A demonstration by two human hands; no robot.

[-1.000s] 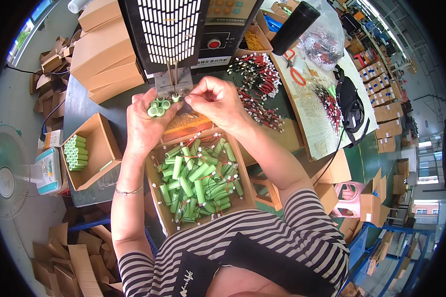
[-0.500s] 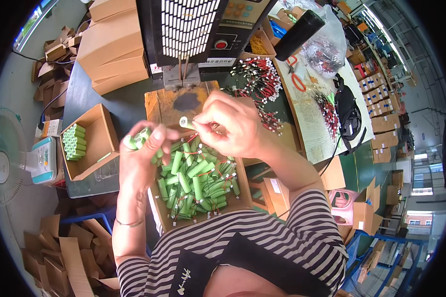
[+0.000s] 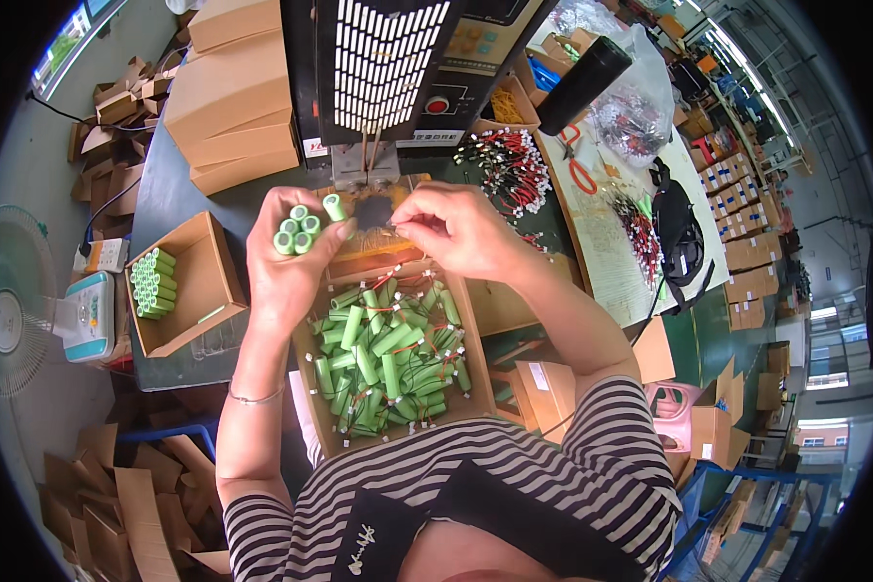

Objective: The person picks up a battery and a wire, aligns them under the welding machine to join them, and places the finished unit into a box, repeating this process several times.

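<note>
My left hand [image 3: 279, 272] is closed around a bunch of green cylindrical battery cells [image 3: 297, 233], end faces toward me. One more cell [image 3: 334, 207] stands apart at its thumb and fingertips. Close to its right, my right hand [image 3: 470, 228] has thumb and forefinger pinched together; whatever lies between them is too small to make out. Both hands are over a worn wooden block [image 3: 359, 260], just below the two thin metal rods [image 3: 372, 147] of a black machine [image 3: 335, 131]. Nearer me, an open cardboard box [image 3: 477, 373] holds many green cells with red and black wires and white connectors [image 3: 390, 373].
At left, a cardboard tray [image 3: 225, 267] holds stacked green cells [image 3: 153, 283]. Behind it are folded cardboard sheets [image 3: 233, 107]. Wire leads [image 3: 514, 165] lie right of the machine, near orange-handled scissors [image 3: 582, 170] and a black cylinder [image 3: 587, 85]. A fan [image 3: 8, 315] stands far left.
My left hand has risen and turned, showing the cell ends. The cell at my right fingertips is now at the left thumb. My right hand has shifted slightly right and lower.
</note>
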